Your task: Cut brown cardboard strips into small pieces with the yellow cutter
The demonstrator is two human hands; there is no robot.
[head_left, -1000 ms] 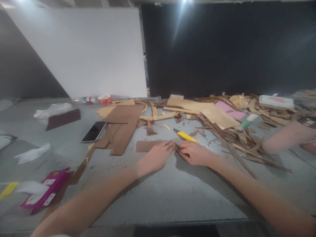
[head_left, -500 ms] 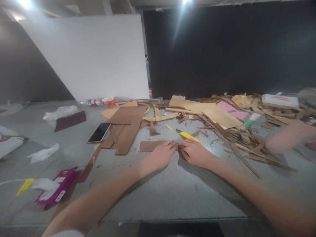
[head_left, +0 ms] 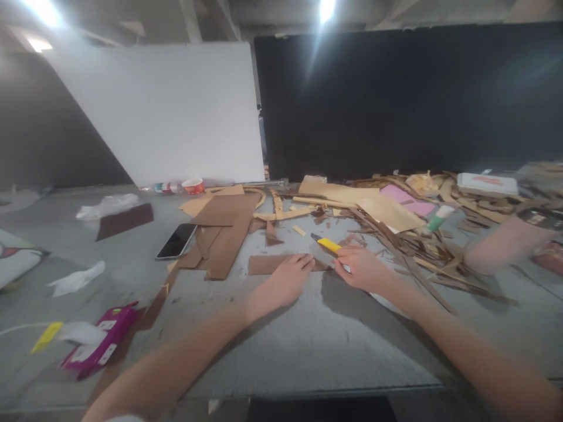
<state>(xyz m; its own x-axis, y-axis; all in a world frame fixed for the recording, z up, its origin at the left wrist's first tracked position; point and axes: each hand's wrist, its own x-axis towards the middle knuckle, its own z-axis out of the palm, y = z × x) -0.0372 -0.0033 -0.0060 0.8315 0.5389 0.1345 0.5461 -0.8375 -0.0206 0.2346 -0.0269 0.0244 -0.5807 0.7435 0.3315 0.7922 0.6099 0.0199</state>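
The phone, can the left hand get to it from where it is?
Probably yes. The phone lies face up beyond the left hand, with only flat cardboard between them.

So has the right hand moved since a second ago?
Yes. The right hand has shifted away from the cardboard strip and now touches the yellow utility knife.

Both long forearms are showing bare, the left hand (head_left: 285, 282) and right hand (head_left: 363, 268) wearing no gloves; a white sleeve edge (head_left: 118, 418) is peeking in at lower left.
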